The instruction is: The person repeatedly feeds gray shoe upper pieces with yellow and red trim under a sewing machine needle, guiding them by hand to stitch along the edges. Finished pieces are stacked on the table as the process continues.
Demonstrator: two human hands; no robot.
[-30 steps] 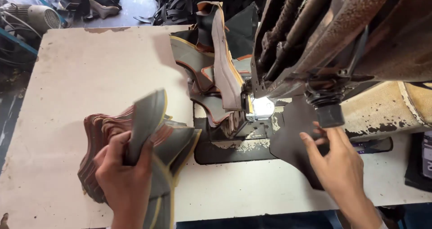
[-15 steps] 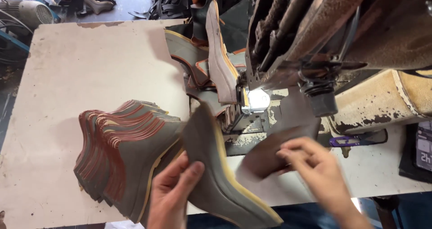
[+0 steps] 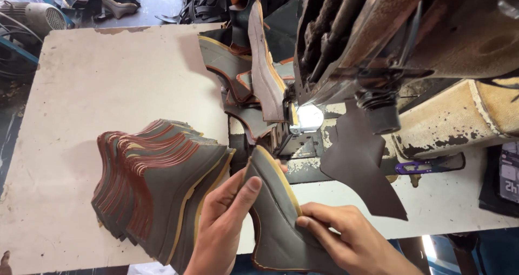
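Grey shoe-upper piece [image 3: 275, 221] is pinched by both hands, left [image 3: 224, 221] and right [image 3: 346, 237], angled toward the sewing machine [image 3: 378, 53] for feeding.

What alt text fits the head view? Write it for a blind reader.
Both hands, left hand and right hand, hold a grey shoe piece with a yellow edge before an old sewing machine. A fanned stack of like pieces lies left on the table; a dark piece lies under the machine.
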